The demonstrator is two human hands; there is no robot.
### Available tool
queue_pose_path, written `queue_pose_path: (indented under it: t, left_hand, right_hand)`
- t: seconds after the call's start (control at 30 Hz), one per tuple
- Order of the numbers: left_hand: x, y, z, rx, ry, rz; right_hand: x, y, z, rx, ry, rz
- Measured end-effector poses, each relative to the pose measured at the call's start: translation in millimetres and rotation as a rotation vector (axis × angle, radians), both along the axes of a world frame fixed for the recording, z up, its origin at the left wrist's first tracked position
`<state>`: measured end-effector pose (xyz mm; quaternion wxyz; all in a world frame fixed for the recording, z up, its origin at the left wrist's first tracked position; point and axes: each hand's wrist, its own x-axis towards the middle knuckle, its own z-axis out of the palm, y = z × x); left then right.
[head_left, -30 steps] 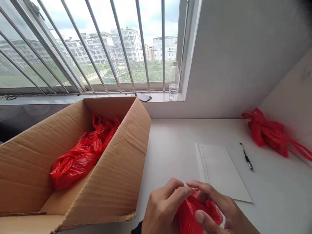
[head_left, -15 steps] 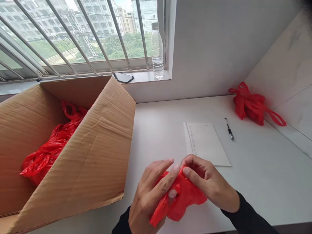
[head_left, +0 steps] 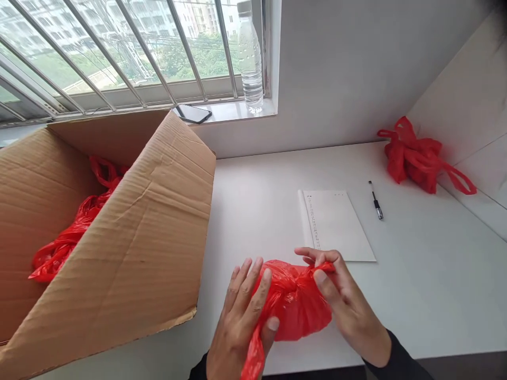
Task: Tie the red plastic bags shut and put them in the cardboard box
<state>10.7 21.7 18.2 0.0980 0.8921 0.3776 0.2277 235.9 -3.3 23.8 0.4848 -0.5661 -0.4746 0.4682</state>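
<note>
creased cardboard box (head_left: 158, 232) holds crumpled red plastic (head_left: 79, 224); right hand (head_left: 347, 303) pinches the twisted end (head_left: 326, 267) of a rounded, glossy bag (head_left: 299, 315); straight-fingered left hand (head_left: 236, 323) touches it, grip unclear.

The left hand (head_left: 237, 322) is turned back-up, its fingers nearly straight and slightly spread, thumb apart from them. The right hand (head_left: 350, 303) is bent at the knuckles, thumb and fingers in a pinch. Black sleeves (head_left: 400, 359) cover both arms; the right wrist is bare.
</note>
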Motion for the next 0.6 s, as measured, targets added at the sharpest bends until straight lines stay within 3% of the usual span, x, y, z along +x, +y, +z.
queue_pose_path:
  t: [0.17, 0.37, 0.47, 0.6]
  left_hand:
    - [23, 2, -18.0, 0.035, 0.237, -0.037]
    - [18, 0, -42.9, 0.057, 0.290, 0.010]
    - [18, -2, -44.5, -0.066, 0.254, 0.002]
    - [14, -8, -44.7, -0.381, -0.051, -0.006]
  right_hand:
    - [-38, -7, -36.7, 0.260, -0.375, 0.105]
    - [-41, -3, -64.2, 0.290, -0.574, 0.075]
    - [-41, -4, -70.0, 0.303, -0.583, 0.087]
    - [-25, -14, -71.7, 0.168, -0.417, 0.001]
